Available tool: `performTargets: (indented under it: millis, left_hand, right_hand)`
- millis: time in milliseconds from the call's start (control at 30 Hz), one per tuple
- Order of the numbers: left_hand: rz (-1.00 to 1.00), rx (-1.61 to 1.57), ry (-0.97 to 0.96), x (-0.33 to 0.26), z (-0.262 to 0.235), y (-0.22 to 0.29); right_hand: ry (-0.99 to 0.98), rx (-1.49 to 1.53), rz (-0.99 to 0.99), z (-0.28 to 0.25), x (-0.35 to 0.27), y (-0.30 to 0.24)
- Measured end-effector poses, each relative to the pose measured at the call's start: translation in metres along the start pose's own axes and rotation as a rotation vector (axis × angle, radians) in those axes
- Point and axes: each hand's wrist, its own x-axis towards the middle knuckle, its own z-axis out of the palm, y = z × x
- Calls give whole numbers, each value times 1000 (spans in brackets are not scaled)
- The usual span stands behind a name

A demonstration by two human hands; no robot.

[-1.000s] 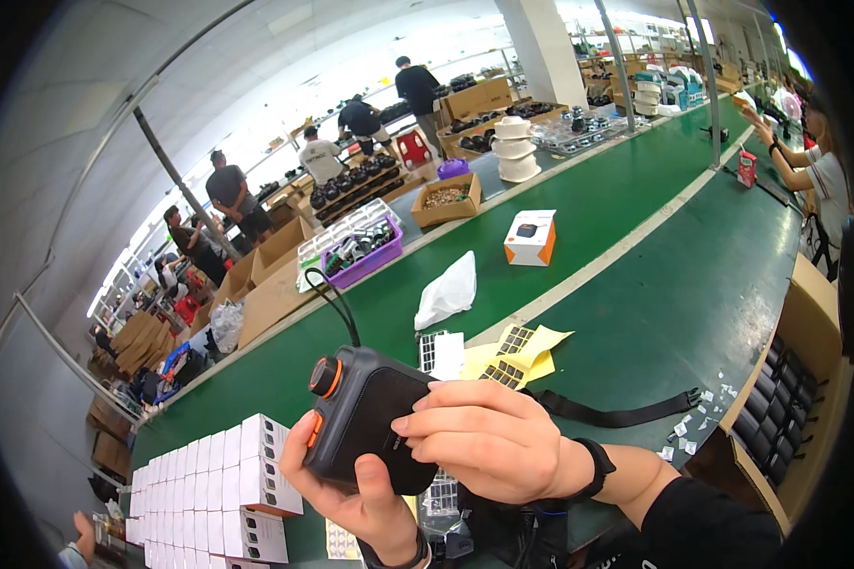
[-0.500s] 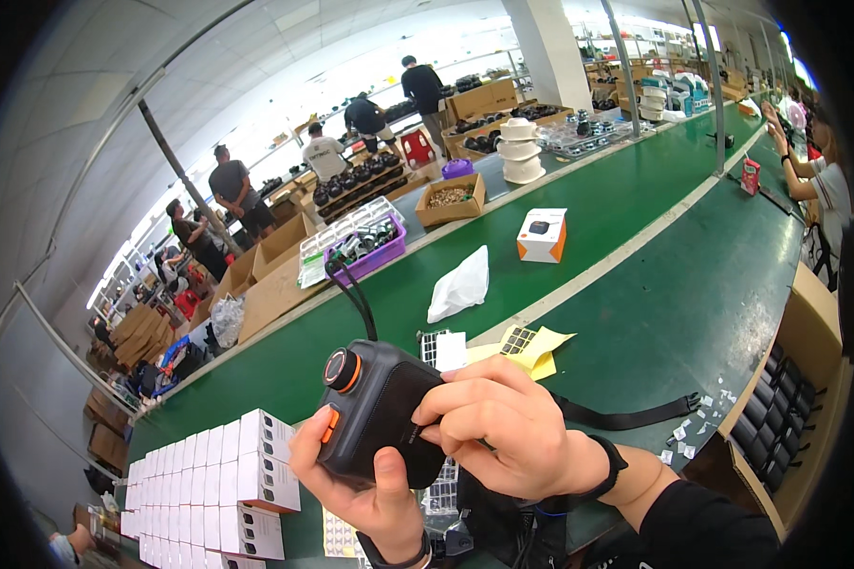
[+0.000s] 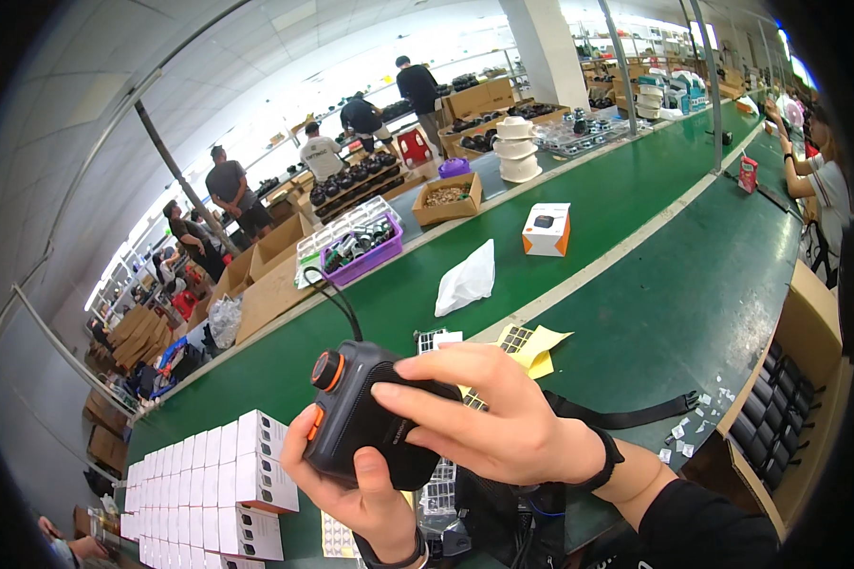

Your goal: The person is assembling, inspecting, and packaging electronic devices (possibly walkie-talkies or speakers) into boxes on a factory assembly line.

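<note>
My left hand (image 3: 356, 503) grips a black box-shaped portable speaker (image 3: 356, 417) from below, its thumb across the lower front. An orange-ringed knob and an orange button sit on the speaker's edge, and a cord loop (image 3: 337, 302) rises from its top. My right hand (image 3: 489, 403) lies against the speaker's mesh front with fingers stretched out and apart. Whether something small is under those fingertips is hidden. Beside the hands on the bench are a yellow sticker sheet (image 3: 541, 349) and a black strap (image 3: 626, 417).
Stacked white boxes (image 3: 199, 465) stand at the lower left. On the green conveyor (image 3: 399, 308) ride a white bag (image 3: 467, 279) and a white-orange box (image 3: 547, 229). At the right, a carton (image 3: 816, 303) holds several black items. Several people work in the background.
My right fingers have gone from bunched together at the speaker's front to spread across it. The speaker has shifted slightly left. The bag and box on the conveyor have moved a little right.
</note>
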Motion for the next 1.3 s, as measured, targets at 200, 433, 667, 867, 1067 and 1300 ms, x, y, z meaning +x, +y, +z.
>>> performTargets:
  millis: [200,433,667,867,1067,1300]
  left_hand:
    - [-63,-33,12,2,-4,4]
    - [-248,-146,3,8,-12,-2]
    - [-306,-149,-103,8,-8,-1]
    - [-394,-256,-152,7,-9,5]
    - [-393,-250,-158,7,-9,5]
    - [-308,-129,-170,5,-9,0]
  right_hand:
    - [35,-68,-52,9,-9,2]
    - [-42,459,360,-4,-2,-10]
    - [-9,262,306,-4,-6,-7]
    - [-16,169,291,-2,-8,-7]
    - [-14,136,290,-1,-7,-9]
    - [22,92,263,2,-8,-8]
